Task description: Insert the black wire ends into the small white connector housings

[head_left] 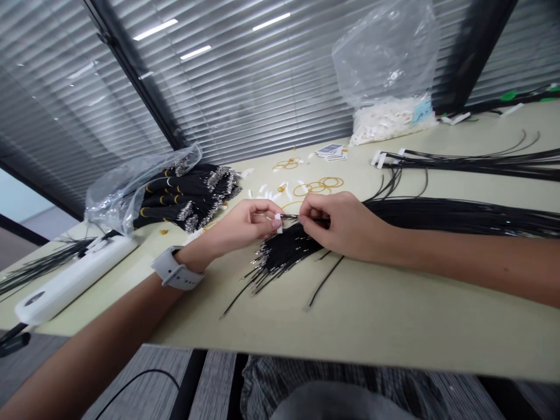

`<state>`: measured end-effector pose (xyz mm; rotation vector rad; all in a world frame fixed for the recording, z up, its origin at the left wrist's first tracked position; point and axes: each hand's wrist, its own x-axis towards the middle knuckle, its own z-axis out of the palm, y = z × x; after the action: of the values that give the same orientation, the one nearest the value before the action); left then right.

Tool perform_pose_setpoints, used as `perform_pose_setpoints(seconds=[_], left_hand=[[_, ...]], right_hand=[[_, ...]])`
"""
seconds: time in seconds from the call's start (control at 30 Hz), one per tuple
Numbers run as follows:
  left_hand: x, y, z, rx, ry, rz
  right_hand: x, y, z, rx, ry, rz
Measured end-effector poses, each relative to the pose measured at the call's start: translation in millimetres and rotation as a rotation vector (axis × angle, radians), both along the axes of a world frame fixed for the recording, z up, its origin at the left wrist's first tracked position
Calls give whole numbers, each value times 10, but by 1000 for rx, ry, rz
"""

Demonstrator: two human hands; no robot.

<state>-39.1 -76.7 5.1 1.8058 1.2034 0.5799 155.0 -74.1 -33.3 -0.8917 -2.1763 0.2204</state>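
Left hand (242, 226) is pinching a white piece (279, 224) | right hand (350, 224) is gripping a black cable (289, 216) | step: apparently joining both | next move: likely requiring steady alignment

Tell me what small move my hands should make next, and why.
Probably nudge the black cable gently toward the white piece: the left hand pinches the white piece, the right hand holds the black cable near its end, and the two seem to meet between the hands. I can't tell whether the end is already inside.
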Motion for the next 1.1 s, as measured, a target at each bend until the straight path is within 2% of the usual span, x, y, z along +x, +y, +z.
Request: perform_pose_setpoints(seconds=[0.1, 0.43, 0.63, 0.7, 0.77, 0.93, 1.1], left_hand=[[-16, -3, -9, 103, 87, -45], [9, -49, -54, 330, 149, -15], [-7, 11, -60, 123, 54, 35], [-24, 35, -56, 97, 26, 55], [-40, 45, -42, 99, 10, 54], [-48, 12, 3, 83, -32, 98], [4, -35, -18, -19, -118, 28]], right_hand=[[2, 7, -5, -5, 17, -2], [17, 27, -37, 79, -83, 52], [5, 28, -26, -30, -23, 50], [3, 45, -29, -37, -31, 45], [6, 58, -27, -2, -19, 41], [40, 15, 7, 224, 111, 68], [49, -40, 11, 95, -25, 64]])
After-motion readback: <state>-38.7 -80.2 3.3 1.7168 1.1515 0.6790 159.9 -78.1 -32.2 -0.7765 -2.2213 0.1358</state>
